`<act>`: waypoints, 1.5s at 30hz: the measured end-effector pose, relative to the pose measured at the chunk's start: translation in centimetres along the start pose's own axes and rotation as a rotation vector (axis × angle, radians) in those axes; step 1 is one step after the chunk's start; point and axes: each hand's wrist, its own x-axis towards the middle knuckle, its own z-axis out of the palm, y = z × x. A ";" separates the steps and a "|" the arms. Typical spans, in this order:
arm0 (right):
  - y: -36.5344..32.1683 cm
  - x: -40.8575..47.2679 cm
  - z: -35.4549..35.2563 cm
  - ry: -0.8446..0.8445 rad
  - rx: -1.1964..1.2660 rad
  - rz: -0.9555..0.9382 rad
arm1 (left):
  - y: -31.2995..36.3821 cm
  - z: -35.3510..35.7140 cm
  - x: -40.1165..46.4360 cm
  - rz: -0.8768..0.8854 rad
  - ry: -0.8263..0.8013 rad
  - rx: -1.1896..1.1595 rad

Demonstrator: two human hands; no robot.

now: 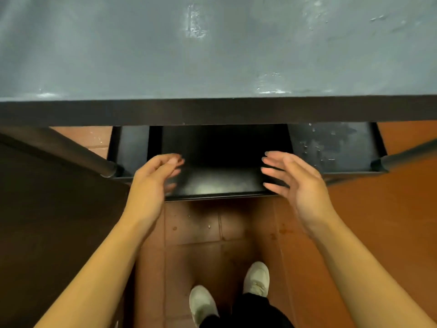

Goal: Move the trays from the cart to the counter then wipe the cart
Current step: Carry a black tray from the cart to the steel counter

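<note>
Both the left hand (151, 178) and right hand (295, 178), fingers spread and relaxed, flank the flat black metal tray (220, 183). Its near edge juts past the cart's dark lower shelf (335, 147), over red floor tiles (212, 233).

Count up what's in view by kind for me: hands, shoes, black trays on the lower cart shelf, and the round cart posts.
Hands: 2, the left hand and right hand, both open at the tray's sides.
Shoes: 2, white, left shoe and right shoe.
Black trays: 1, the tray sticking out of the lower shelf.
Cart posts: 2, left post and right post.
Total: 7
</note>
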 end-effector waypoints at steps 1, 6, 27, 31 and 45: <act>0.2 0.8 0.3 0.006 -0.010 -0.041 | 0.0 -0.4 0.8 0.023 0.016 -0.018; 0.4 5.3 1.6 0.031 -0.016 -0.200 | -0.7 -1.3 4.2 0.138 0.076 -0.043; -2.3 20.5 -1.4 0.233 -0.439 -0.088 | 1.1 -3.5 17.2 0.127 0.229 0.282; -2.5 22.2 -2.1 0.232 -0.484 -0.047 | 1.3 -3.1 19.3 0.056 0.209 0.352; -3.8 23.8 -3.8 0.120 -0.427 0.156 | 1.7 -3.9 21.7 -0.255 0.109 0.234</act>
